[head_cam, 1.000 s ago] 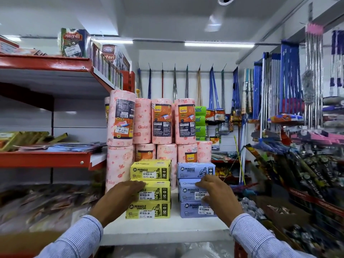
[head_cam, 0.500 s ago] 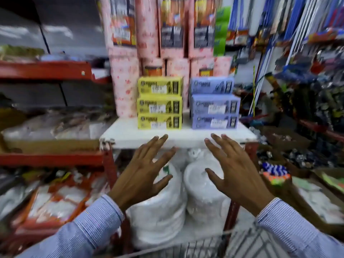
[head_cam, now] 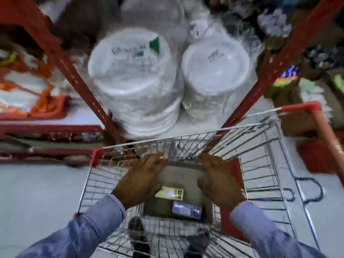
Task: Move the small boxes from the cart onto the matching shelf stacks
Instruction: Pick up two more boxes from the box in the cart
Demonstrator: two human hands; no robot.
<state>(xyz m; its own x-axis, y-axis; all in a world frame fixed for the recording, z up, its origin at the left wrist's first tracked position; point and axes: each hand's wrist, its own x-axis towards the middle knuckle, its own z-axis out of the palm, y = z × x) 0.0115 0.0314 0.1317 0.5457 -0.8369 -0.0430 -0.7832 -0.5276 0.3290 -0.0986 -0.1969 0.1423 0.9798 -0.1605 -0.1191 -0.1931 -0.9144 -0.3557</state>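
Observation:
I look straight down into a wire shopping cart [head_cam: 268, 146] with red corners. On its floor lie a small yellow box [head_cam: 169, 192] and a small purple-blue box [head_cam: 187, 210], side by side. My left hand [head_cam: 139, 180] hovers inside the cart just left of the yellow box, fingers spread, holding nothing. My right hand [head_cam: 217, 180] hovers to the right of both boxes, also with fingers apart and empty. The shelf stacks of yellow and blue boxes are out of view. The picture is blurred by motion.
Two wrapped stacks of white disposable plates [head_cam: 134, 81] sit on the low shelf ahead of the cart, between red shelf uprights [head_cam: 70, 71]. Packaged goods fill the low shelves left and right. Grey floor [head_cam: 37, 192] lies left of the cart.
My view has swung down from the shelf stacks to the cart. Both hands have left the stacked boxes and dropped into the cart, above the two loose boxes.

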